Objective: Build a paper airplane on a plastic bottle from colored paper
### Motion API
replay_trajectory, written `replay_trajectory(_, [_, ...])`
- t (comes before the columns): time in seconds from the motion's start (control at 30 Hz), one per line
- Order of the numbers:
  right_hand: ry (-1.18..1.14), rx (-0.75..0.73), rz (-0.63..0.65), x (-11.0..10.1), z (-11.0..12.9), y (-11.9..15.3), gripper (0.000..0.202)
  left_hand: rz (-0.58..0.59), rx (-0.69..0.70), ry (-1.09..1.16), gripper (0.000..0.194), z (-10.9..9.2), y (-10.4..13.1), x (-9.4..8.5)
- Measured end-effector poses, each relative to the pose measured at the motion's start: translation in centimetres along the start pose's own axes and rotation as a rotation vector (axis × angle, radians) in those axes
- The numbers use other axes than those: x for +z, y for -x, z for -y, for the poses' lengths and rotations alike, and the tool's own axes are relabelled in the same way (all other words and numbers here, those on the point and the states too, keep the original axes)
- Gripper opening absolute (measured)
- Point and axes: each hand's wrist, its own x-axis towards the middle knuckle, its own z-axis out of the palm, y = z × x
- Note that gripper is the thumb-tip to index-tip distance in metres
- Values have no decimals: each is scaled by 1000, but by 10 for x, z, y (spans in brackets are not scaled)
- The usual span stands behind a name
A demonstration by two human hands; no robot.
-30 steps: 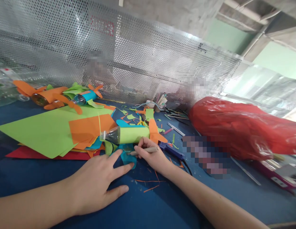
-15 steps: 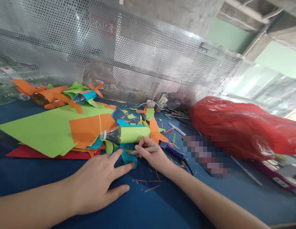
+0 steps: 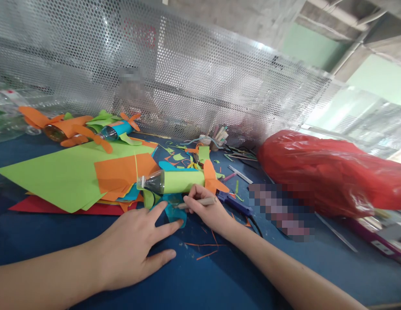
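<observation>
My right hand (image 3: pixel 203 206) is closed around a grey-beige pen (image 3: pixel 207 201), its tip over a blue paper piece (image 3: pixel 176 217). With fingers spread, my left hand (image 3: pixel 138 241) lies flat, two fingertips touching that blue paper. Just beyond both hands a clear plastic bottle (image 3: pixel 155 181) lies on its side, its neck to the left. Light green paper (image 3: pixel 182 182) wraps its body, and orange paper fins (image 3: pixel 211 177) stand at its right end. A curved green paper piece (image 3: pixel 149 199) sits below the neck.
Coloured paper sheets (image 3: pixel 67 172) are stacked at left. Behind them lie paper-covered bottles (image 3: pixel 118 130). A purple-blue glue gun (image 3: pixel 235 204) lies right of my right hand, near paper scraps (image 3: pixel 206 254). A red plastic bag (image 3: pixel 316 172) fills the right side; a perforated metal screen (image 3: pixel 194 77) stands behind.
Both hands keep almost the same place, the pen still over the blue paper. The whole view has shifted very slightly.
</observation>
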Motion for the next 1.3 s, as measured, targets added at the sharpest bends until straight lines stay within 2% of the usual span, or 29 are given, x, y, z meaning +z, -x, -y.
replay_trajectory(0.9, [-12, -4, -11, 1, -3, -1, 26, -42, 8, 48, 46, 1, 0, 2])
replay_trajectory(1.3, [8, -13, -7, 0, 0, 0, 27, -9, 8, 22, 47, 0, 0, 0])
